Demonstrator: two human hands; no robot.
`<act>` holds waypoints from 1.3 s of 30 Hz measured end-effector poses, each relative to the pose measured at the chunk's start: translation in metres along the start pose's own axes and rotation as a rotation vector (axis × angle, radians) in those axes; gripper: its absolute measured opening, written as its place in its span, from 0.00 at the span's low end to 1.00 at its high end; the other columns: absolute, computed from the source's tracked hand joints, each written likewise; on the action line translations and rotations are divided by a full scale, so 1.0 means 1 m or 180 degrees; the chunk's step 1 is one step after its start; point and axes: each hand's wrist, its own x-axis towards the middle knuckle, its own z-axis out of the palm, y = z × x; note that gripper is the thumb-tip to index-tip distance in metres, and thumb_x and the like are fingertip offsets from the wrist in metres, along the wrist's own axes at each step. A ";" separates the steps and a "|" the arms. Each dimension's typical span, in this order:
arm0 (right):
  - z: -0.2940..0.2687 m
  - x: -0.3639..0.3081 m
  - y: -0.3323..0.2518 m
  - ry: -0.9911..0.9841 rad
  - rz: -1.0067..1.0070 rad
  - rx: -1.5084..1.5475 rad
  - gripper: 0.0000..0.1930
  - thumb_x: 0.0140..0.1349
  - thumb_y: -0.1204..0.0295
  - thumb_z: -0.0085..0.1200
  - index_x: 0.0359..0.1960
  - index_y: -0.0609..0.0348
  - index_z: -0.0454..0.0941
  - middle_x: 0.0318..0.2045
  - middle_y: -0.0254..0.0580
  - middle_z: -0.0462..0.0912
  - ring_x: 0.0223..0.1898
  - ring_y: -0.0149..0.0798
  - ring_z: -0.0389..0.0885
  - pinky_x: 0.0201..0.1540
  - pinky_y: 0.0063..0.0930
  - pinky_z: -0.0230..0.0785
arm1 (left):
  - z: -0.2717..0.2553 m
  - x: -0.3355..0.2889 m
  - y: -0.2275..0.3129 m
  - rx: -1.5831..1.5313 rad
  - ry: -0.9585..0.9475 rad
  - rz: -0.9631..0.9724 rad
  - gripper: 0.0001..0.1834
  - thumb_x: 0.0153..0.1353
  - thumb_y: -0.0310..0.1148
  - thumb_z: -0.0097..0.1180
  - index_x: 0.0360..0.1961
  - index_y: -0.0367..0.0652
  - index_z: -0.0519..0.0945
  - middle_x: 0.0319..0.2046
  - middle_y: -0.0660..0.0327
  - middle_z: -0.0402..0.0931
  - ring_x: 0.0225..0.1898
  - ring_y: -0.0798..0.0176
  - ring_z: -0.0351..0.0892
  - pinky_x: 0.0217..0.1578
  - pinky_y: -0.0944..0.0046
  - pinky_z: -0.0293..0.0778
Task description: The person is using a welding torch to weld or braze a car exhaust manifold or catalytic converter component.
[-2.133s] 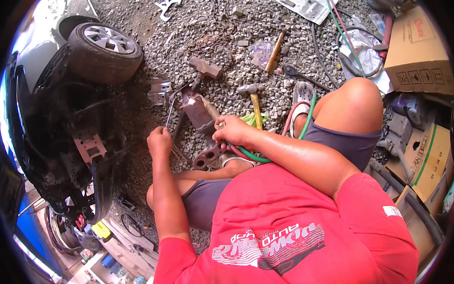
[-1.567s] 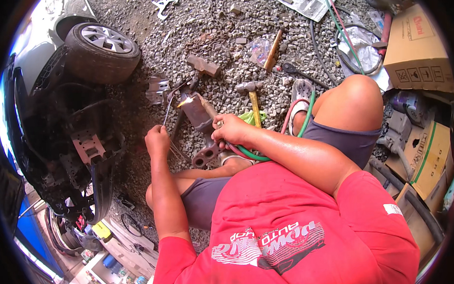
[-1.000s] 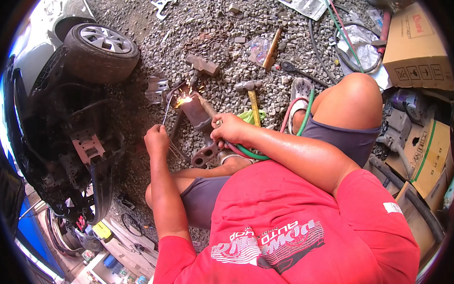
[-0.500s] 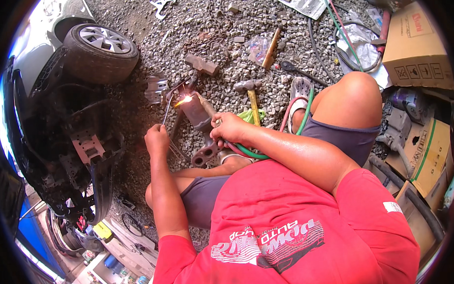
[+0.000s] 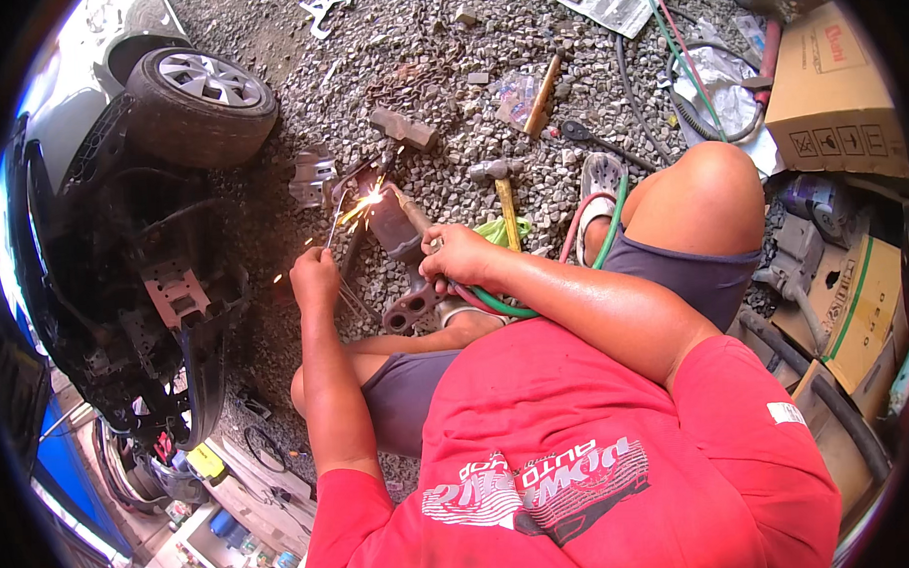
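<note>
My right hand (image 5: 456, 256) is wrapped round a gas torch (image 5: 411, 209), with red and green hoses (image 5: 510, 309) trailing from it. The torch tip points at the upper end of a rusty exhaust part (image 5: 393, 231), where a bright glow throws orange sparks (image 5: 364, 205). Fingers of my left hand (image 5: 315, 278) pinch a thin metal rod (image 5: 336, 220) whose far end reaches close to the glow. Below the exhaust's round body lies its flange with holes (image 5: 412, 309), near my foot.
A hammer (image 5: 507, 197), a sledgehammer head (image 5: 404, 129) and a wooden handle (image 5: 545, 96) lie on the gravel. At left stand a wheel (image 5: 203, 102) and an opened car front (image 5: 144, 285). Cardboard boxes (image 5: 833, 95) are stacked at right.
Sparks now spray wider, down and to the left of the glow. Both hands keep nearly the same place and hold.
</note>
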 end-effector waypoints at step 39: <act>0.002 -0.008 -0.008 -0.0007 0.0045 0.0160 0.12 0.63 0.82 0.64 0.42 0.56 0.73 0.27 0.41 0.85 0.20 0.32 0.83 0.20 0.28 0.70 | 0.002 0.001 0.002 -0.0013 -0.0001 -0.0073 0.15 0.70 0.40 0.61 0.46 0.41 0.91 0.40 0.42 0.89 0.47 0.38 0.89 0.50 0.45 0.81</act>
